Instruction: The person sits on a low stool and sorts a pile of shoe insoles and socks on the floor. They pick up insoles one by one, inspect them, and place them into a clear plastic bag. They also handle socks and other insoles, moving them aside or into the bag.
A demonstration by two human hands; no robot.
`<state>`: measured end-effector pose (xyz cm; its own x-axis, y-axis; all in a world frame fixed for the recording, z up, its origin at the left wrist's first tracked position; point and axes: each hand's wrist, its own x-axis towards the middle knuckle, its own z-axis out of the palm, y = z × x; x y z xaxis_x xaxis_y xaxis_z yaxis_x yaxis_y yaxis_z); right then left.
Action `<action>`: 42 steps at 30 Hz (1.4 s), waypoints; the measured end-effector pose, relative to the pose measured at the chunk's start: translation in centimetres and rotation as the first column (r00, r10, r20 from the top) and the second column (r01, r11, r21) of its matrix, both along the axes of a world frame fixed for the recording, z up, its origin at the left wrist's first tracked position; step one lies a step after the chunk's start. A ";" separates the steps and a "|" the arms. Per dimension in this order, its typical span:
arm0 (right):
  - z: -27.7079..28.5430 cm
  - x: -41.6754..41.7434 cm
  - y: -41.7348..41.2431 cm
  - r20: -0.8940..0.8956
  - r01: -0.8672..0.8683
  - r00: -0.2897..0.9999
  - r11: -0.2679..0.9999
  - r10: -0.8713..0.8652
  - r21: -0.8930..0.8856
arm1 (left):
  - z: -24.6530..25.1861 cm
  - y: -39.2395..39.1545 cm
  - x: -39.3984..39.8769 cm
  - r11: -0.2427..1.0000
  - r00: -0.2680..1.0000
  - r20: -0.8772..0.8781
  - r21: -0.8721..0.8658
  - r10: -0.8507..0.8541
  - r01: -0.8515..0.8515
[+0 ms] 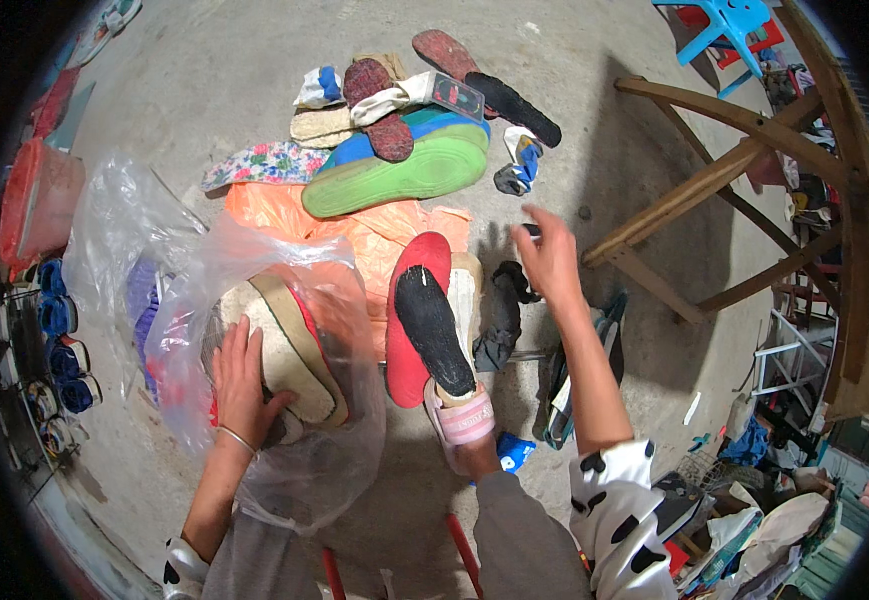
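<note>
My left hand (pixel 243 379) lies flat on cream fleecy insoles (pixel 292 360), inside the mouth of a clear plastic bag (pixel 359 450). Its thumb is spread from the fingers. Above the floor to the right is my right hand (pixel 552 259), bent at the fingers. A small dark thing shows by its thumb; I cannot tell whether it is held. Between the hands, a black insole (pixel 430 322) lies across a red insole (pixel 410 262) and a whitish one (pixel 466 292). Dark crumpled fabric (pixel 498 330) lies just left of my right forearm.
Beyond the orange plastic bag (pixel 359 240) are a green insole (pixel 404 169), a floral insole (pixel 265 165) and other insoles. A blue-and-white crumpled piece (pixel 524 161) lies nearby. A wooden frame (pixel 704 187) stands right, a shoe rack (pixel 21 375) left. My slippered foot (pixel 464 420) is in front.
</note>
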<state>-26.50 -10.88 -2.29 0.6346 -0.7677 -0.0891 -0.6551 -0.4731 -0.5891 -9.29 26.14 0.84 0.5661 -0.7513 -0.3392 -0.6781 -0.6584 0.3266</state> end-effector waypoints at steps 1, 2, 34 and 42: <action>-1.5 0.3 -1.9 0.019 0.003 1.000 0.998 -0.002 -0.070 | -0.1 -0.3 -0.1 1.000 1.000 -0.006 -0.018 -0.008 0.008; -2.8 1.1 -3.3 0.005 0.009 1.000 0.997 -0.009 -0.072 | -0.1 -0.3 -0.1 1.000 1.000 -0.004 -0.023 -0.011 0.011; -4.9 26.1 3.8 0.358 -0.260 0.893 0.962 0.273 -0.084 | -3.3 1.9 0.8 0.999 0.994 -0.107 0.037 -0.003 0.007; -3.4 26.3 2.8 0.472 -0.306 0.865 0.925 0.172 0.224 | -4.1 2.3 1.0 0.998 0.987 -0.158 0.054 -0.010 0.019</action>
<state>-0.24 -8.12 -5.66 0.8192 -0.5711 0.0519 -0.1869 -0.3515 -0.9174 -8.32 28.48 -3.27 0.4914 -0.7367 -0.4645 -0.6303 -0.6689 0.3941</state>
